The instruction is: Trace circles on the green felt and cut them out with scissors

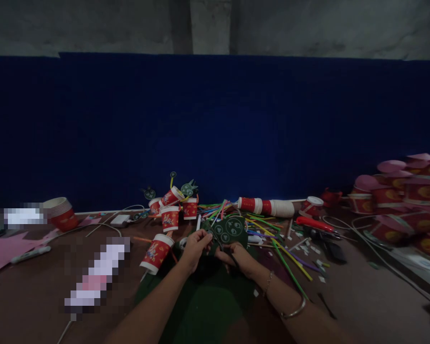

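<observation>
Your left hand (195, 246) pinching the green sheet (232, 228), your right hand (226, 254) curled just below the sheet, grip hidden, cups (170, 217) left of it, straws (272, 239) right.

Surface: I log one brown table (361, 296) filling the lower frame, up against a dark blue backdrop.
Lower centre: a dark green sheet (200, 306) lies flat at the near edge.
Centre: red paper cups (170, 218) are clustered, one tipped cup (156, 253) just below them.
Centre right: a sleeve of cups (267, 207) lies on its side, with coloured straws (288, 270) fanned out in front of it.
Right of centre: a red-handled cutter (313, 223) and white paper scraps (308, 248). I cannot identify the dark tools beside them.
Right edge: a pile of lidded cups (397, 200) and a white cable (380, 258).
Left: pink paper (3, 248), a white marker (30, 254), nested cups (60, 213) and a white adapter (120, 220).
</observation>
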A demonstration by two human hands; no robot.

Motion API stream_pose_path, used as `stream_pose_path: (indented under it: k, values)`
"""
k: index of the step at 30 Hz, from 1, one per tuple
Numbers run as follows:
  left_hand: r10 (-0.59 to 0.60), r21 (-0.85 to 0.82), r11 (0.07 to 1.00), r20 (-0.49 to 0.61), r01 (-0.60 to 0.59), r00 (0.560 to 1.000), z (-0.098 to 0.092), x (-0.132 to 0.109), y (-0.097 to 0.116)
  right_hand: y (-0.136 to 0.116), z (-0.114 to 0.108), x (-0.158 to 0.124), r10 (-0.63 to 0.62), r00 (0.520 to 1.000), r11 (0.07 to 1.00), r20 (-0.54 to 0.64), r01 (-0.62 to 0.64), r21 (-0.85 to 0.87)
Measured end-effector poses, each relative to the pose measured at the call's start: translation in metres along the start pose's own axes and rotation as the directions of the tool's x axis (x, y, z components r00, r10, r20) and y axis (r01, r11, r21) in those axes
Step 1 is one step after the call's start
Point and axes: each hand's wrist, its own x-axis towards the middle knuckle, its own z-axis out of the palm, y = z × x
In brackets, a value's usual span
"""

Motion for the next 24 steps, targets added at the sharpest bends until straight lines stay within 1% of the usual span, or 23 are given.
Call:
stream_pose_path:
  k: [4,7,12,18,24]
  values:
    - [-0.005,0.000,1.000,0.005,0.005,1.000,0.0018,-0.0014,0.0011,-0.0020,0.0001,-0.0014,0.014,1.000,1.000,-0.014,-0.014,0.000]
    - [-0.011,0.003,1.000,0.005,0.011,1.000,0.0025,-0.0020,0.0019,-0.0002,-0.0001,-0.0011,0.034,0.999,0.999,-0.004,-0.034,-0.003]
    - [-0.013,0.009,1.000,0.003,0.012,1.000,0.0019,-0.0020,0.0026,0.0037,-0.0004,0.0001,0.016,1.000,0.998,0.020,-0.018,0.064]
    - [-0.003,0.014,1.000,-0.001,0.003,1.000,0.0043,-0.0047,0.0061,0.0035,-0.0020,0.0012,-0.018,0.999,0.995,0.030,0.015,0.097]
    - [0.016,0.000,1.000,-0.015,-0.016,1.000,0.0068,-0.0073,0.0079,0.0003,-0.0018,-0.0004,-0.001,1.000,0.994,0.028,-0.002,0.107]
